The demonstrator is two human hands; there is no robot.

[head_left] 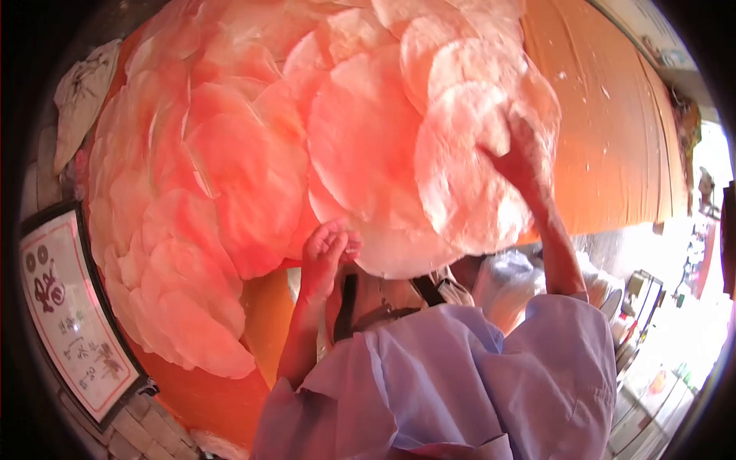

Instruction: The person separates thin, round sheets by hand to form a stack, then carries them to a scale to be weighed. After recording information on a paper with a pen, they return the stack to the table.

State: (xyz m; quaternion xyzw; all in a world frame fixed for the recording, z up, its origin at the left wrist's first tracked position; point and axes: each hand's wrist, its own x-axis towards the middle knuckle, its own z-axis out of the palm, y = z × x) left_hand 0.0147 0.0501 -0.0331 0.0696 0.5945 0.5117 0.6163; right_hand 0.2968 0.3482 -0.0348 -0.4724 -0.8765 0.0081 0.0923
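Thin, pale round sheets that look like flatbreads overlap in a broad, pinkish-lit layer. My right hand rests on the rightmost round flatbread, thumb spread away from the fingers; the fingertips are partly lost in glare. Below a wide, smooth round flatbread, my left hand is near the front edge of the layer. Its fingers are loosely curled and a little apart, with nothing visible in them. Between my hands, another flatbread hangs over the front edge.
An orange cover lies beneath the flatbreads and shows at the right. A framed sign stands at the left beside a pale cloth. Clear plastic bags are beside my right arm. Shelves with small items are at the far right.
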